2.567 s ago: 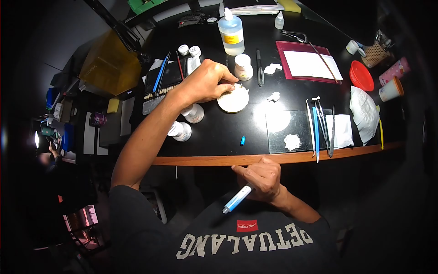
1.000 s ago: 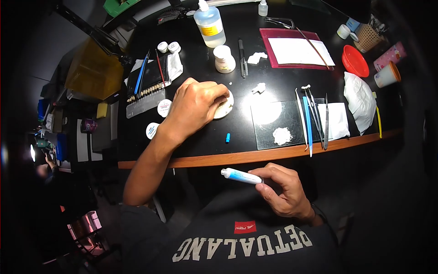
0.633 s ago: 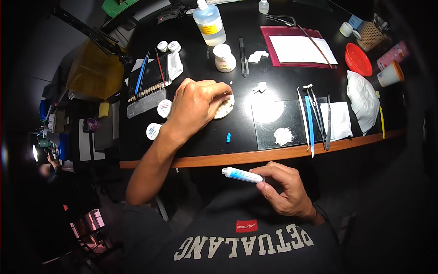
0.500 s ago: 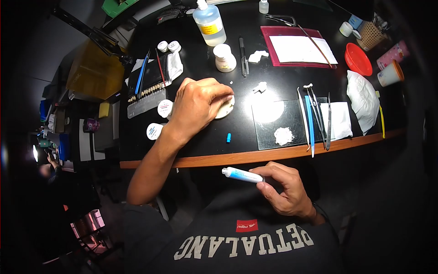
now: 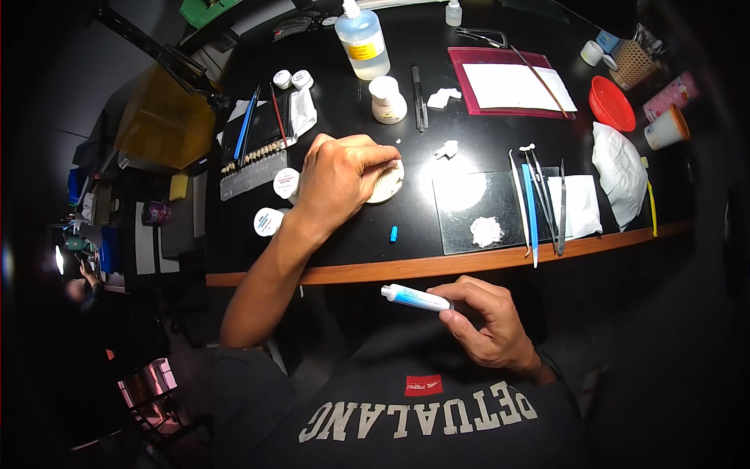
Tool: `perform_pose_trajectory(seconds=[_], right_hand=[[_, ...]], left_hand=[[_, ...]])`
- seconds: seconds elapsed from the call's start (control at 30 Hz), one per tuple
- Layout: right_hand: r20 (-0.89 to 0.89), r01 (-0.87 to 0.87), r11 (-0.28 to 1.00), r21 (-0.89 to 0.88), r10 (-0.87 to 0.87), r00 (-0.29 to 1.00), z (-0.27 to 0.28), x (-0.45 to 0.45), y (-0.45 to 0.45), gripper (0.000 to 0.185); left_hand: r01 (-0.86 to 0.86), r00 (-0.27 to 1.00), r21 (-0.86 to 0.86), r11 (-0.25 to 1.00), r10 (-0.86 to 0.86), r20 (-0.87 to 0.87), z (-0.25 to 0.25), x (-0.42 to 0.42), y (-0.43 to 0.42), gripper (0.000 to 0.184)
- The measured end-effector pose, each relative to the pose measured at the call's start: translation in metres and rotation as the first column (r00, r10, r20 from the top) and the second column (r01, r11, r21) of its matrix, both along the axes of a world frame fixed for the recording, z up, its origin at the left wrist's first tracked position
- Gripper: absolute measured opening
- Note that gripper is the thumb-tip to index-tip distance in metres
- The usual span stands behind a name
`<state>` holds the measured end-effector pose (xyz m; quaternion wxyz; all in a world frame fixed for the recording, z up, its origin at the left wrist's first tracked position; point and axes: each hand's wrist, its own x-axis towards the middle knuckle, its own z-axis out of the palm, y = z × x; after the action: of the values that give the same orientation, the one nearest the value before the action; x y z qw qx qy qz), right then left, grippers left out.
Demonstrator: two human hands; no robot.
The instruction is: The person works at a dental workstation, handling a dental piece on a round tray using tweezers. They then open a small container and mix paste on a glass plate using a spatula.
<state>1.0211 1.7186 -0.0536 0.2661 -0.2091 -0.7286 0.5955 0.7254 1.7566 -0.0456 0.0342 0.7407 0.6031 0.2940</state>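
Note:
My left hand (image 5: 337, 176) reaches over a round cream-coloured disc (image 5: 388, 187) with a dotted surface. Its thumb and fingers are pinched together at the disc's far edge; whatever they hold is hidden. In front of the table edge, my right hand (image 5: 491, 319) grips a small white and blue squeeze tube (image 5: 416, 298) by its rear end. The tube's narrow nozzle points left and is uncapped. A small blue cap (image 5: 393, 234) lies on the black table between the hands. Two white lidded jars, one a round jar (image 5: 268, 222), sit left of my left wrist.
A dark slab (image 5: 453, 227) bears a white crumpled lump (image 5: 487, 231), tweezers (image 5: 562, 207) and other slim tools. Behind stand a squirt bottle (image 5: 362, 43) and a white jar (image 5: 387, 100). A tooth shade guide (image 5: 254, 176) lies left; a red bowl (image 5: 610, 104) sits right.

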Motion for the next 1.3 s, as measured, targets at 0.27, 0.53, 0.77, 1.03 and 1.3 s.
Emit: perform_pose_trajectory(seconds=[0.27,0.53,0.77,1.03,1.3], right_hand=[[-0.007,0.001,1.0,0.017,-0.001,1.0,0.0,0.0,-0.002,0.023],[0.015,-0.013,1.0,-0.007,0.013,1.0,0.005,0.002,-0.003,0.022],[0.003,0.048,0.999,-0.013,-0.047,0.999,0.003,0.007,-0.003,0.027],[-0.074,0.197,0.979,-0.044,-0.2,0.977,0.004,0.017,0.007,0.026],[-0.131,0.135,0.925,-0.356,-0.193,0.972,0.007,0.008,0.006,0.019]], left_hand=[[0.042,0.981,0.041,0.998,-0.034,-0.189,0.001,0.002,-0.004,0.017],[0.032,0.981,-0.034,0.999,-0.038,-0.19,0.002,0.003,-0.003,0.019],[0.025,1.0,-0.069,0.997,-0.024,0.011,0.008,0.006,-0.011,0.028],[-0.121,0.992,-0.074,0.99,0.122,0.01,-0.005,0.015,-0.031,0.066],[-0.066,0.995,-0.115,0.991,0.074,0.067,-0.012,0.009,-0.032,0.059]])
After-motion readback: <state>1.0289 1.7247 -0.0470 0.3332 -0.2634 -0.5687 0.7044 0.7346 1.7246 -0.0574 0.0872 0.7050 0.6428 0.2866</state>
